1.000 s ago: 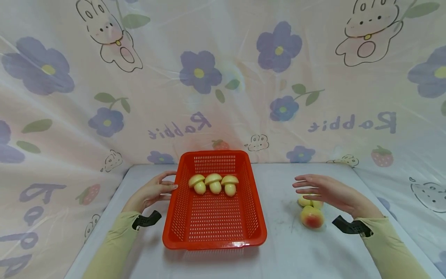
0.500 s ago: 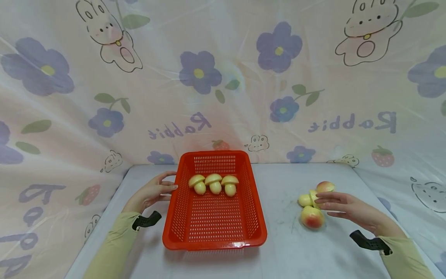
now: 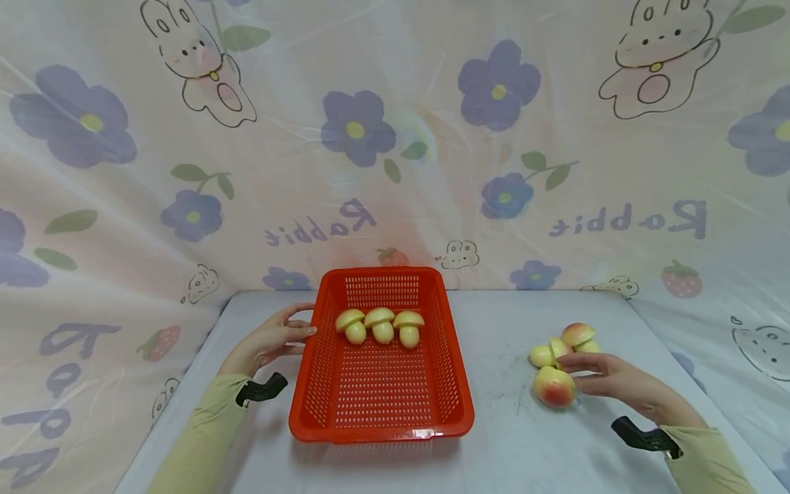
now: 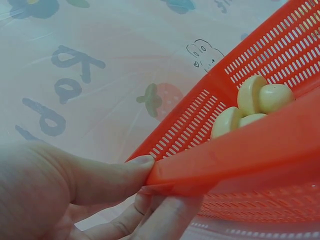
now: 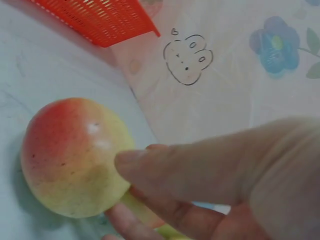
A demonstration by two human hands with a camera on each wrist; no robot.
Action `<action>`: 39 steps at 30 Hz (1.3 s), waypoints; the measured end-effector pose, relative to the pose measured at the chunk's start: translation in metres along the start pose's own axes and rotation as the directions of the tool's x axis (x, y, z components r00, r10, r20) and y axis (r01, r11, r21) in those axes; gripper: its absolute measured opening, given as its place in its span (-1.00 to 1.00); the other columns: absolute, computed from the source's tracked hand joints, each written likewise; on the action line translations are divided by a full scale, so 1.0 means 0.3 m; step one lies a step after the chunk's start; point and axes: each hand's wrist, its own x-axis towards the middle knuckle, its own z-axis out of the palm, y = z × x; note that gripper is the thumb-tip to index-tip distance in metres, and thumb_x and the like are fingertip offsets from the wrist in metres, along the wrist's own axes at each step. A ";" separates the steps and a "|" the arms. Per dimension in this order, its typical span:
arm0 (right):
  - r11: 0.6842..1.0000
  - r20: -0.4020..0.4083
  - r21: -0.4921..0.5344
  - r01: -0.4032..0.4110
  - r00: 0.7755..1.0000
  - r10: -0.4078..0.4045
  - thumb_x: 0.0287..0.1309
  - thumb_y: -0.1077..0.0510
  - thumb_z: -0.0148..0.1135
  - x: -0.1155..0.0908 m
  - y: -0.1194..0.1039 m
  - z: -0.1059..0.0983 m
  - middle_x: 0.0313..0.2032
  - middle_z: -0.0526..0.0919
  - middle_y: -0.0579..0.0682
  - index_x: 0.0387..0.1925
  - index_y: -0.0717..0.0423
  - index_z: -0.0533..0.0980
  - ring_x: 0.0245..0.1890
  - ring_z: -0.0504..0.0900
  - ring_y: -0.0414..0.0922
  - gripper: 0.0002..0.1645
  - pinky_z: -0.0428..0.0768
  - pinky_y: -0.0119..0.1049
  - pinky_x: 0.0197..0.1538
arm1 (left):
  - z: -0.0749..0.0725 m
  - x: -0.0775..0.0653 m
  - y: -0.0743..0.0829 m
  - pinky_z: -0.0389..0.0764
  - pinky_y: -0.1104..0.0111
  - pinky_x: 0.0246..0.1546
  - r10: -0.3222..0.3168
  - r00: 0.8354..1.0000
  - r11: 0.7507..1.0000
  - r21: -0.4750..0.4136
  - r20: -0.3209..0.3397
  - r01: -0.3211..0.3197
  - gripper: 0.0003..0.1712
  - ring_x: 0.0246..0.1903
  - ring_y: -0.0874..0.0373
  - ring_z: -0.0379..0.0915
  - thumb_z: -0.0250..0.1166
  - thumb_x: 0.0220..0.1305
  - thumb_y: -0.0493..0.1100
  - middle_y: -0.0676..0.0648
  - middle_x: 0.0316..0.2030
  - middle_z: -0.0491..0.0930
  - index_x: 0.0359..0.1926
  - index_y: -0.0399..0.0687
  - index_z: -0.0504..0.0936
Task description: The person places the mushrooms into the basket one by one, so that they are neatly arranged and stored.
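A red plastic basket [image 3: 382, 398] stands on the table, with three pale yellow mushroom-shaped pieces [image 3: 379, 325] in a row inside. On its left rim my left hand [image 3: 271, 339] grips, thumb above and fingers beneath, as the left wrist view shows. Right of the basket lies a small cluster: a round red-and-yellow piece [image 3: 554, 387], a yellow mushroom-shaped piece [image 3: 544, 354] and a red-capped one [image 3: 579, 334]. My right hand [image 3: 623, 384] reaches over the cluster with loosely extended fingers. In the right wrist view, its thumb [image 5: 132, 162] overlaps the edge of the round piece.
The white table [image 3: 500, 439] meets a printed cloth backdrop [image 3: 420, 192] behind the basket. The same cloth hangs at both sides. Faint grey marks show on the table left of the cluster.
My right hand first moved right and down, uncovering the red-capped piece, then came in beside the round red-and-yellow piece. My left hand and the basket stay in place.
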 end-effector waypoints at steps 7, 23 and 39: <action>1.000 -0.027 -0.007 0.003 1.000 -0.003 0.27 0.20 0.17 0.034 0.007 0.033 0.14 0.42 0.28 0.27 0.40 0.24 0.01 0.48 -0.22 -0.38 0.54 -0.30 -0.06 | 0.000 -0.001 0.001 0.65 0.11 -0.17 0.000 1.000 1.000 -0.003 0.000 0.000 -0.24 -0.23 -0.03 0.59 0.26 0.29 -0.27 -0.26 -0.10 0.50 0.42 -0.02 0.10; 0.999 -0.074 -0.047 -0.016 0.997 0.013 0.17 0.27 0.26 0.108 -0.044 0.090 -0.17 0.52 0.15 0.19 0.52 0.29 -0.25 0.52 -0.15 -0.37 0.59 -0.31 -0.23 | -0.001 -0.005 0.001 0.65 0.10 -0.18 0.001 1.000 1.000 -0.024 0.008 -0.001 -0.22 -0.23 -0.03 0.60 0.25 0.29 -0.29 -0.26 -0.11 0.51 0.42 -0.04 0.08; 0.994 -0.113 -0.098 -0.041 0.993 0.030 0.31 0.11 0.16 0.121 -0.089 0.060 0.01 0.54 0.25 0.21 0.44 0.32 -0.05 0.54 0.00 -0.41 0.58 -0.13 -0.08 | -0.005 -0.002 0.002 0.64 0.10 -0.16 0.011 1.000 1.000 -0.015 0.028 -0.010 -0.21 -0.23 -0.02 0.59 0.27 0.29 -0.27 -0.26 -0.11 0.50 0.43 -0.04 0.07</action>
